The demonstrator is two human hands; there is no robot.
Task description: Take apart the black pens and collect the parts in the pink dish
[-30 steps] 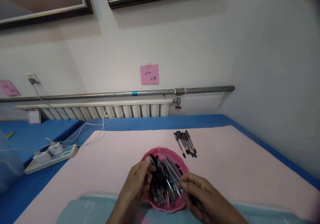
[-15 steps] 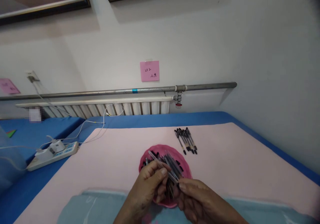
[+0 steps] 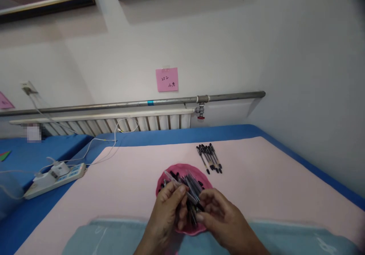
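Note:
A clear pen barrel (image 3: 190,197) with a black lower end is pinched between the thumb and fingers of my left hand (image 3: 171,205). It slants down to the right above a pink scalloped plate (image 3: 207,174). My right hand (image 3: 219,215) is at the barrel's black end, thumb and forefinger apart on either side of it; whether they touch it I cannot tell. Loose pen parts (image 3: 194,183), clear tubes and black pieces, lie heaped in the plate, partly hidden by both hands. Beyond the plate rests a group of black-capped pens (image 3: 209,158), side by side.
The table has a pale pink cover (image 3: 270,182) over blue cloth (image 3: 228,130). Light blue fabric (image 3: 114,236) lies along the near edge. On the left is a power strip (image 3: 55,181) with white plugs and cables. A radiator (image 3: 145,122) and pipe stand behind.
My right thumb and forefinger have spread from their pinch at the barrel's lower end, where a black part now shows. My left hand keeps its hold. The view has shifted slightly.

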